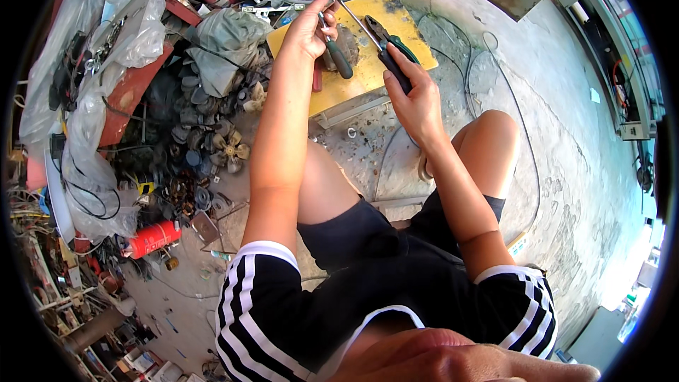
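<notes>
My left hand [310, 32] is closed above a low yellow board [364, 88]. A screwdriver with a dark grey-green handle [338, 61] hangs from its fingers. At its fingertips is a small part, too small to name. My right hand [416, 95] grips the black handle of a second screwdriver [394, 71]. Its long thin shaft slants up and left, the tip close to my left fingertips. Pliers with dark green grips [400, 47] lie on the board beside that shaft. A round dark greyish piece [346, 44] sits behind the hanging screwdriver, partly hidden. Something red [317, 76] shows beside my left wrist.
Left of the board are a grey plastic bag [225, 46], a pile of small dark parts with a fan wheel [231, 150], and a red cylinder [154, 238]. A white ring [351, 132] lies on the floor. A cable [520, 124] curves across the floor at right.
</notes>
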`<state>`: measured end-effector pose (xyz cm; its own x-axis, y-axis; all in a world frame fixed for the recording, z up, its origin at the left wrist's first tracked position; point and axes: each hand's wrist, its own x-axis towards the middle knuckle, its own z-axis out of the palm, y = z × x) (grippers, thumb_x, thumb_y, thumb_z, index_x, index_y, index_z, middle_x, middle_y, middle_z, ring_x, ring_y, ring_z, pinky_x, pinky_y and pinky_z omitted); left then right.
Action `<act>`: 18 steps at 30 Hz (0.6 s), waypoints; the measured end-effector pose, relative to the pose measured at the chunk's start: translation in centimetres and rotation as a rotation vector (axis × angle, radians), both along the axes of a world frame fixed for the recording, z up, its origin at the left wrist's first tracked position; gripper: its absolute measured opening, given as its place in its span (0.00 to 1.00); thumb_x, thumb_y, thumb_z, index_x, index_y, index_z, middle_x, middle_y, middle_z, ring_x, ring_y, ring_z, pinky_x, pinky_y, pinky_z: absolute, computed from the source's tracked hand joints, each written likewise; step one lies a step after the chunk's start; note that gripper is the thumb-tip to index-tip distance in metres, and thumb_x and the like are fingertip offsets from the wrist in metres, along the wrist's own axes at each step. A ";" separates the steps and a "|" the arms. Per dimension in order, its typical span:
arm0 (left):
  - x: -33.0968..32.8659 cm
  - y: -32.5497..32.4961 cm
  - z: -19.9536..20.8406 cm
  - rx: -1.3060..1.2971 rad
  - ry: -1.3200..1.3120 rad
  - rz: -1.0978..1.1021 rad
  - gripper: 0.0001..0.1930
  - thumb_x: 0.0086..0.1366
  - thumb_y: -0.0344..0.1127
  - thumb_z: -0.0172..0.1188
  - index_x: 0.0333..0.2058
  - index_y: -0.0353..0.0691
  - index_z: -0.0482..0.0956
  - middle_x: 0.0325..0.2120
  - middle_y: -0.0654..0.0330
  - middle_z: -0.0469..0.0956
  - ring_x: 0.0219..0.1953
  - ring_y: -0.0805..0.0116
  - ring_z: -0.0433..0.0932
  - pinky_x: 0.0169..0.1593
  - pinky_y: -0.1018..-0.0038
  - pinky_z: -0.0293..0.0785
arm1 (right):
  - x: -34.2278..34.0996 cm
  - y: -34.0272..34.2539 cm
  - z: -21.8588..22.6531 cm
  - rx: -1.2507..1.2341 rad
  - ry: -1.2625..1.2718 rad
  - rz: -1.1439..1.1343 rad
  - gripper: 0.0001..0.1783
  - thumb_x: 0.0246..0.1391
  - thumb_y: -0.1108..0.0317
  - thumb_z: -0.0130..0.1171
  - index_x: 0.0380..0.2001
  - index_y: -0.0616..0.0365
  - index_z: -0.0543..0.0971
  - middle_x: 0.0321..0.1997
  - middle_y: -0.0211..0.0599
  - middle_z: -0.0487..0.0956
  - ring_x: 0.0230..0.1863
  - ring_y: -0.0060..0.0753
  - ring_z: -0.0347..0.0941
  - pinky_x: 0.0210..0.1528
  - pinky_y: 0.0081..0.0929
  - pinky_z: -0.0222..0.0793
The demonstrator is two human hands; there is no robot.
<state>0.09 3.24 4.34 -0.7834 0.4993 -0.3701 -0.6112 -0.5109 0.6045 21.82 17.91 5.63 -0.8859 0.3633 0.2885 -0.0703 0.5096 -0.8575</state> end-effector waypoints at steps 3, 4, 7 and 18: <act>0.3 0.0 0.2 0.004 0.003 0.007 0.09 0.64 0.36 0.63 0.39 0.43 0.74 0.37 0.62 0.80 0.23 0.81 0.71 0.19 0.84 0.60 | -0.1 -0.7 -0.5 0.025 0.040 -0.014 0.24 0.55 0.69 0.57 0.56 0.48 0.77 0.34 0.45 0.77 0.37 0.44 0.76 0.44 0.34 0.71; 0.4 0.1 0.4 0.008 0.001 0.010 0.09 0.64 0.35 0.63 0.39 0.43 0.74 0.37 0.62 0.80 0.23 0.81 0.71 0.19 0.84 0.60 | -0.1 -0.8 -0.6 0.028 0.023 -0.019 0.24 0.55 0.69 0.57 0.56 0.48 0.77 0.34 0.45 0.77 0.37 0.44 0.76 0.44 0.34 0.71; 0.7 0.2 0.8 -0.026 0.002 0.036 0.09 0.63 0.33 0.64 0.39 0.43 0.74 0.38 0.62 0.80 0.22 0.82 0.72 0.19 0.83 0.60 | 0.0 -1.2 -0.7 0.033 -0.016 -0.023 0.24 0.54 0.69 0.57 0.57 0.48 0.77 0.35 0.45 0.77 0.37 0.44 0.75 0.44 0.34 0.71; 0.5 -0.3 0.8 -0.002 -0.014 0.092 0.10 0.61 0.32 0.66 0.39 0.42 0.74 0.38 0.61 0.81 0.22 0.82 0.74 0.18 0.82 0.61 | -0.1 -2.3 -0.1 -0.019 0.004 -0.004 0.24 0.54 0.72 0.57 0.56 0.51 0.77 0.34 0.44 0.77 0.37 0.41 0.74 0.45 0.32 0.69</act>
